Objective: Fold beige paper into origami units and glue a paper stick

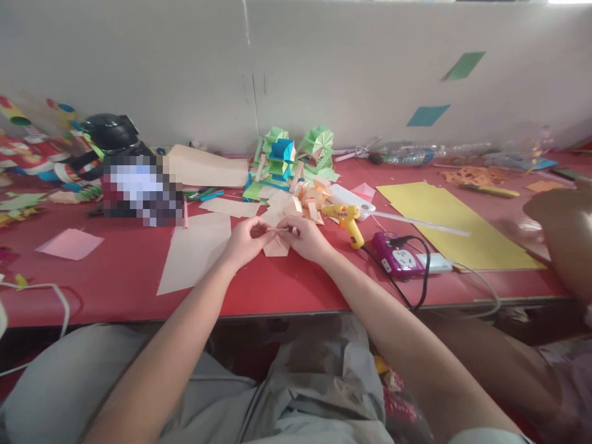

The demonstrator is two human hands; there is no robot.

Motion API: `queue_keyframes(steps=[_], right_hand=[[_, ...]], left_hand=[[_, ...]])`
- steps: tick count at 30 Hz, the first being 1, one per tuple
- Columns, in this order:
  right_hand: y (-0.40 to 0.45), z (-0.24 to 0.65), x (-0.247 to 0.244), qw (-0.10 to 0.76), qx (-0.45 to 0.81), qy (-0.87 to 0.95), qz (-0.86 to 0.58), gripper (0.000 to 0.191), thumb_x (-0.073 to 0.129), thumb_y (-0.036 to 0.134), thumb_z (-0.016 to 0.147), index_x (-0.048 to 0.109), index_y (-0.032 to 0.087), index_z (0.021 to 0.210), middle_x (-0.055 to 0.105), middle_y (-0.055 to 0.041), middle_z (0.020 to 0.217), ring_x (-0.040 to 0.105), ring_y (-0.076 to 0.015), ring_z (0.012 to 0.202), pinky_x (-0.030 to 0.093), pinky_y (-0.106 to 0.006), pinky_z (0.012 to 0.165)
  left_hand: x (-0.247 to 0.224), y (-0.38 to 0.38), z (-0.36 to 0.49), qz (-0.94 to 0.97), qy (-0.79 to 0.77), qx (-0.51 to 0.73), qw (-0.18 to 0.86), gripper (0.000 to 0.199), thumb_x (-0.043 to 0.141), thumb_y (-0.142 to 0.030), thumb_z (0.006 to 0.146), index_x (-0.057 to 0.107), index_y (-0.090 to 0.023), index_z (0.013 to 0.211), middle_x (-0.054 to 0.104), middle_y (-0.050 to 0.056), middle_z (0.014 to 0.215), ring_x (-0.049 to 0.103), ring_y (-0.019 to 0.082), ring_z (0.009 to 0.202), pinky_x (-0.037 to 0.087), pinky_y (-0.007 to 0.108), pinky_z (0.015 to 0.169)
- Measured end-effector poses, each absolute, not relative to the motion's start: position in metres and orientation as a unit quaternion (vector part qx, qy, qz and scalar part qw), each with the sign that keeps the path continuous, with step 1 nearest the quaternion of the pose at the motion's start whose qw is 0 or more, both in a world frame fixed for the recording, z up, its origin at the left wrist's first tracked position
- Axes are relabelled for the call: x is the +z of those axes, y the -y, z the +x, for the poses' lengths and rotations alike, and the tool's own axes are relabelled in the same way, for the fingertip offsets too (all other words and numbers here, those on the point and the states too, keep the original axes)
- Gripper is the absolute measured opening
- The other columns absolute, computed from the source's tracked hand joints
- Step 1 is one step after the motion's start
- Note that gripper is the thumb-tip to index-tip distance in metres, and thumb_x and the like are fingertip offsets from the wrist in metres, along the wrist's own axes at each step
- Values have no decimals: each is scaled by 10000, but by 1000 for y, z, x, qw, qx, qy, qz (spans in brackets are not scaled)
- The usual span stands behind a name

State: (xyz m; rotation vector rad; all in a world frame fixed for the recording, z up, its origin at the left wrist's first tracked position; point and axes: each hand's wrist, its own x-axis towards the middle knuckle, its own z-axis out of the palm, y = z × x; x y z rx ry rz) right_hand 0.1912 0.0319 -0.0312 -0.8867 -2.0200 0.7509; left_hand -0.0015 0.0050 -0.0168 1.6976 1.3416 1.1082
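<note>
My left hand (248,240) and my right hand (303,236) meet at the middle of the red table, thumbs and fingertips pinched close together. Between them they hold a piece of cream paper (276,248), its lower part showing below the fingertips. Just behind my hands lies a heap of folded peach paper pieces (313,196). To the right of my right hand rests a yellow hot glue gun (346,221) with a long clear glue stick (420,223) reaching out of its back. A large cream sheet (198,250) lies left of my left hand.
Green and blue folded-paper models (283,154) stand behind the heap. A purple power strip (396,254) with a black cable sits right, beside yellow sheets (462,225). A black figure (113,135) stands left near a pink paper (70,243). Another person's arm (567,234) is at far right.
</note>
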Motion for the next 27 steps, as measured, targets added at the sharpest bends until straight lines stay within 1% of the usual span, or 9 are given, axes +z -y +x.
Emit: queue_keyframes(steps=[3,5,10,15,18,23,27], right_hand=[[-33,192,-33,364,296,810,-352,118,612,184,890,729,167,902,690,-39,823,558,-146,725,428,-269,678],[-34,192,-34,357,296,809,-360,120,623,158,872,737,166,910,700,-35,826,551,-135,701,424,-261,665],[-33,191,-34,357,289,810,-365,170,592,88,858,739,157,907,709,-35,813,550,-128,672,438,-258,663],[-33,193,-37,353,243,830,-358,253,578,-5,811,754,163,882,699,-49,839,591,-142,715,460,-264,693],[-33,194,-39,356,230,839,-340,256,585,0,822,768,168,887,697,-61,858,609,-152,736,475,-271,699],[-35,196,-42,352,200,849,-341,226,612,21,835,779,168,873,702,-82,901,628,-166,758,498,-290,713],[-32,196,-42,342,164,869,-319,198,613,61,870,777,168,898,697,-94,927,647,-193,839,515,-311,772]], left_hand=[[-18,-6,-6,700,-512,406,288,199,744,-407,792,727,-208,803,683,67,942,660,218,866,510,340,782],[-19,-7,-7,713,-506,402,273,172,745,-385,791,736,-213,788,685,63,926,663,217,856,508,337,770],[-19,-7,-8,702,-514,404,283,104,749,-331,787,745,-228,772,736,52,841,669,223,809,508,343,760],[-16,-5,-8,716,-504,376,304,89,725,-312,798,766,-233,804,761,53,840,692,235,819,529,340,757],[-16,-5,-8,729,-500,367,289,80,706,-282,805,770,-235,792,761,51,844,691,228,804,530,334,751],[-15,-7,-7,768,-476,366,223,89,690,-210,795,767,-243,765,735,47,810,663,208,735,503,315,686],[-14,-6,-8,811,-450,328,177,158,626,-129,798,751,-225,787,728,59,844,671,223,795,499,333,729]])
